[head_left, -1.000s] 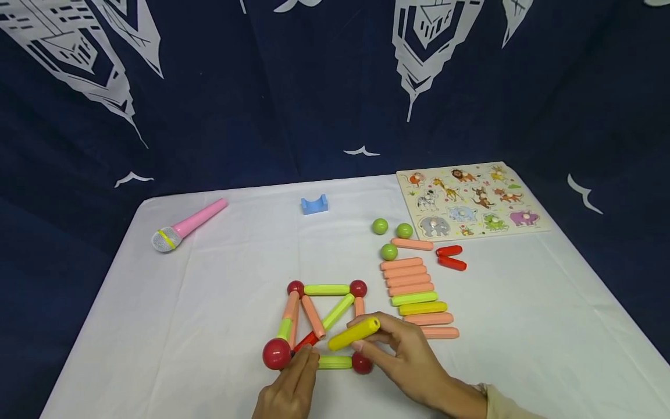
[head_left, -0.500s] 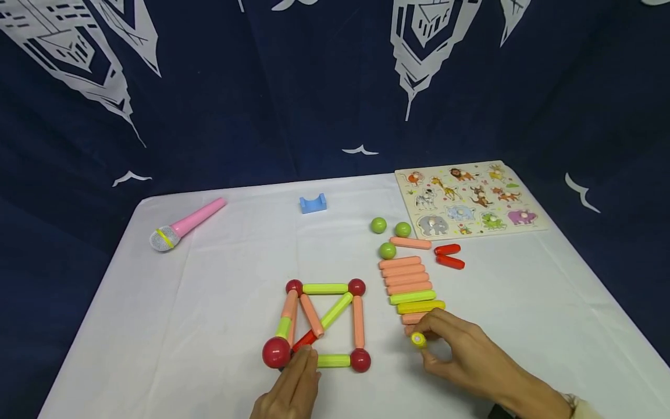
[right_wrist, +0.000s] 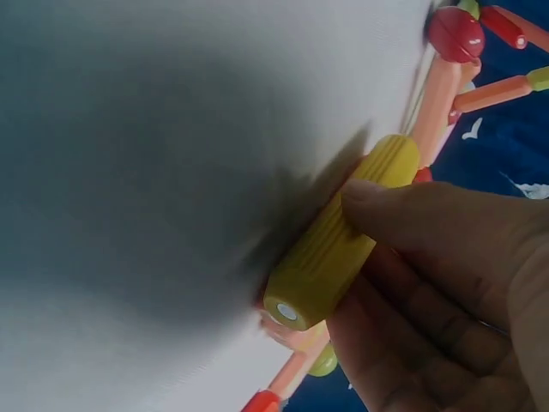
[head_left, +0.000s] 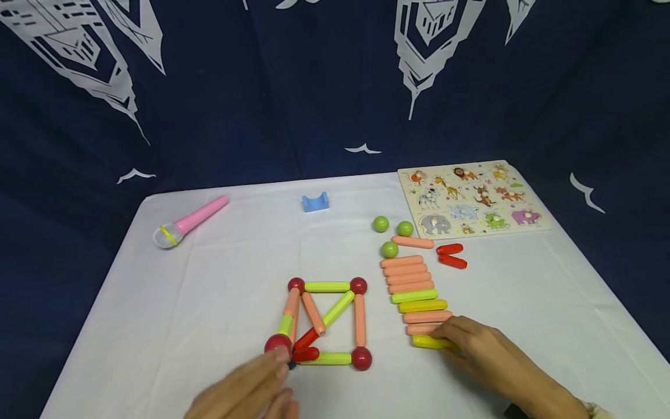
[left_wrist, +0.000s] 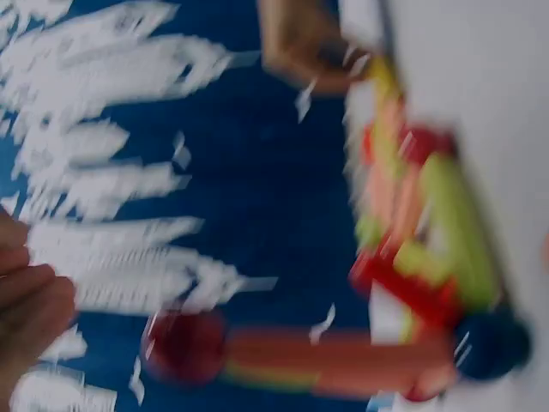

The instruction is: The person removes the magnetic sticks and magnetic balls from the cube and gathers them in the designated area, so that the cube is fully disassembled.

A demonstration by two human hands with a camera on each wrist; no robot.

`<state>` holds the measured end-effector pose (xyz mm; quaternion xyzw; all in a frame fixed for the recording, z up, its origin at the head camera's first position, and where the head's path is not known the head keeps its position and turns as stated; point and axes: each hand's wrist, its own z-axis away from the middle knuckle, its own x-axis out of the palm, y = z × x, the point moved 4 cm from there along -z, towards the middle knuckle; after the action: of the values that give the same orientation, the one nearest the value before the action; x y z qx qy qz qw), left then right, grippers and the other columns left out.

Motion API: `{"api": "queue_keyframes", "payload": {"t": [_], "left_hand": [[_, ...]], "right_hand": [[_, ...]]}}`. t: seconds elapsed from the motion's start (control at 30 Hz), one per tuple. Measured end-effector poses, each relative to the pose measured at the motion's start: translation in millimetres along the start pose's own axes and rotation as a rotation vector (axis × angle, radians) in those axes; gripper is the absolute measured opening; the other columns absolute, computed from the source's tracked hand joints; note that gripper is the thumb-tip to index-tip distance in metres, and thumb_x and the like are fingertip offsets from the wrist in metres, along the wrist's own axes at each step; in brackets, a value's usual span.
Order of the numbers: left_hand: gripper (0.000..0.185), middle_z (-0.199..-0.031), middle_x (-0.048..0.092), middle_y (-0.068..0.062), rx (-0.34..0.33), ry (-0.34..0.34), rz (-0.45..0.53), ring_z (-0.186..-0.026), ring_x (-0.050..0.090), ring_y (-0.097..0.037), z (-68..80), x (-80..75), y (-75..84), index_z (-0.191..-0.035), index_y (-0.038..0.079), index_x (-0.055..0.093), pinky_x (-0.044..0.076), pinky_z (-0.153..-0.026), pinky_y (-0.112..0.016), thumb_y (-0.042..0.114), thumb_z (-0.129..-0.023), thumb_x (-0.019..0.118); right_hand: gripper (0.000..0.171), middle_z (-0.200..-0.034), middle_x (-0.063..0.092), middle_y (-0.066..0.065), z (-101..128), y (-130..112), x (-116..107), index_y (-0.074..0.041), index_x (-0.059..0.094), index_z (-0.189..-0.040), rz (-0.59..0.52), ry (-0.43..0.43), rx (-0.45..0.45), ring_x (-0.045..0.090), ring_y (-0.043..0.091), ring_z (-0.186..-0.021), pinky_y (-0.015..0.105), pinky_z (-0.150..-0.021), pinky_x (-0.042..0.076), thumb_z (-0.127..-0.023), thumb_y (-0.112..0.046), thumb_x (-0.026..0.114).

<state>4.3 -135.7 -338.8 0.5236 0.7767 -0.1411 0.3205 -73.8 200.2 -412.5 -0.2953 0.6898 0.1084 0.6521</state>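
Note:
My right hand (head_left: pixel 489 352) pinches a yellow magnetic rod (right_wrist: pixel 322 266) between thumb and fingers, at the near end of a row of rods. In the head view that yellow rod lies alongside a salmon rod (head_left: pixel 420 329). My left hand (head_left: pixel 243 384) has loosely extended fingers and overlaps a raised red ball (head_left: pixel 276 342) of the ball-and-rod frame. The left wrist view, blurred, shows its fingers (left_wrist: pixel 34 305) apart from that ball. Green rods (head_left: pixel 327 287), salmon rods and red balls (head_left: pixel 361 358) form the frame. A short red rod (head_left: pixel 306 354) juts from its near left corner, above a dark blue ball (left_wrist: pixel 491 343).
Three green balls (head_left: pixel 389 249) and two short red rods (head_left: pixel 452 262) lie beyond the row. An animal puzzle board (head_left: pixel 476 201) is at the back right. A pink toy microphone (head_left: pixel 201 215) lies back left, and a blue stand (head_left: pixel 316 202) sits at the back.
My right hand has carried the yellow rod from over the frame to the near end of the row. My left hand has drawn back leftward off the frame's near corner, exposing the short red rod.

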Motion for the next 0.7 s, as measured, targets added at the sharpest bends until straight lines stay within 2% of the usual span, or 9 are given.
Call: {"api": "queue_keyframes", "payload": {"t": [0.07, 0.1, 0.17, 0.3, 0.43, 0.53, 0.57, 0.63, 0.7], "left_hand": [[0.035, -0.114, 0.068, -0.021, -0.126, 0.097, 0.065, -0.111, 0.064, -0.028, -8.4, -11.0, -13.5, -0.112, -0.01, 0.069, 0.051, -0.094, -0.025, 0.021, -0.096, 0.067], [0.034, -0.113, 0.069, -0.02, -0.185, 0.152, 0.137, -0.109, 0.065, -0.027, -10.6, -13.3, -19.3, -0.107, -0.009, 0.071, 0.052, -0.091, -0.024, 0.022, -0.093, 0.071], [0.035, -0.112, 0.07, -0.018, -0.261, 0.16, 0.211, -0.109, 0.065, -0.025, -10.9, -13.2, -27.9, -0.105, -0.007, 0.073, 0.05, -0.093, -0.022, 0.025, -0.092, 0.072], [0.036, -0.11, 0.071, -0.014, -0.327, 0.082, 0.229, -0.104, 0.066, -0.022, -2.9, -8.7, -35.9, -0.103, -0.003, 0.075, 0.051, -0.092, -0.019, 0.031, -0.093, 0.068], [0.033, -0.111, 0.071, -0.013, -0.39, 0.053, 0.271, -0.103, 0.066, -0.022, 3.8, -10.6, -43.4, -0.109, 0.0, 0.074, 0.051, -0.091, -0.02, 0.026, -0.088, 0.075], [0.035, -0.113, 0.071, -0.006, -0.503, 0.022, 0.279, -0.105, 0.066, -0.018, 5.8, -16.2, -58.3, -0.114, 0.007, 0.074, 0.051, -0.091, -0.021, 0.014, -0.081, 0.082], [0.035, -0.113, 0.071, -0.003, -0.561, 0.004, 0.285, -0.105, 0.066, -0.016, 6.3, -17.3, -65.8, -0.114, 0.01, 0.074, 0.051, -0.092, -0.02, 0.011, -0.08, 0.083], [0.037, -0.113, 0.071, 0.003, -0.652, -0.032, 0.305, -0.105, 0.067, -0.014, 9.0, -15.2, -83.6, -0.115, 0.015, 0.074, 0.051, -0.092, -0.02, 0.005, -0.08, 0.081], [0.033, -0.112, 0.071, 0.007, -0.725, -0.087, 0.322, -0.105, 0.066, -0.012, 13.5, -7.5, -103.4, -0.114, 0.019, 0.075, 0.052, -0.093, -0.022, 0.005, -0.085, 0.077]], "right_hand": [[0.04, -0.096, 0.067, -0.01, 1.2, 0.8, 2.0, -0.015, 0.075, -0.098, 0.014, 0.02, -0.003, 0.064, 0.009, -0.087, 0.028, -0.075, 0.059, -0.063, -0.002, 0.091], [0.04, -0.096, 0.067, -0.01, 1.8, 0.9, 3.0, -0.015, 0.075, -0.097, 0.021, 0.032, -0.007, 0.064, 0.008, -0.086, 0.027, -0.074, 0.059, -0.062, -0.002, 0.091], [0.04, -0.095, 0.066, -0.01, 2.2, 1.4, 4.6, -0.014, 0.075, -0.096, 0.029, 0.053, -0.011, 0.063, 0.007, -0.086, 0.026, -0.073, 0.059, -0.061, -0.002, 0.091], [0.041, -0.091, 0.064, -0.011, 1.7, 0.9, 6.7, -0.016, 0.073, -0.091, 0.043, 0.101, -0.013, 0.06, 0.005, -0.081, 0.024, -0.071, 0.058, -0.058, -0.001, 0.093], [0.043, -0.086, 0.062, -0.014, 0.3, -0.1, 7.1, -0.019, 0.071, -0.085, 0.049, 0.139, -0.007, 0.054, 0.001, -0.077, 0.022, -0.069, 0.057, -0.054, -0.001, 0.094], [0.044, -0.084, 0.06, -0.016, -0.3, -0.8, 7.1, -0.021, 0.07, -0.083, 0.054, 0.157, 0.0, 0.051, 0.001, -0.075, 0.022, -0.067, 0.055, -0.054, -0.001, 0.094], [0.044, -0.083, 0.06, -0.016, -0.4, -1.2, 7.3, -0.021, 0.069, -0.083, 0.06, 0.163, 0.001, 0.05, 0.001, -0.075, 0.022, -0.066, 0.055, -0.053, -0.001, 0.094], [0.043, -0.082, 0.059, -0.015, 0.0, -1.7, 8.4, -0.021, 0.069, -0.083, 0.068, 0.169, 0.006, 0.049, 0.001, -0.073, 0.021, -0.065, 0.054, -0.054, -0.002, 0.095], [0.042, -0.08, 0.058, -0.016, 0.1, -2.3, 9.9, -0.021, 0.069, -0.082, 0.078, 0.171, 0.016, 0.048, 0.001, -0.072, 0.02, -0.063, 0.053, -0.055, -0.002, 0.094]]}}
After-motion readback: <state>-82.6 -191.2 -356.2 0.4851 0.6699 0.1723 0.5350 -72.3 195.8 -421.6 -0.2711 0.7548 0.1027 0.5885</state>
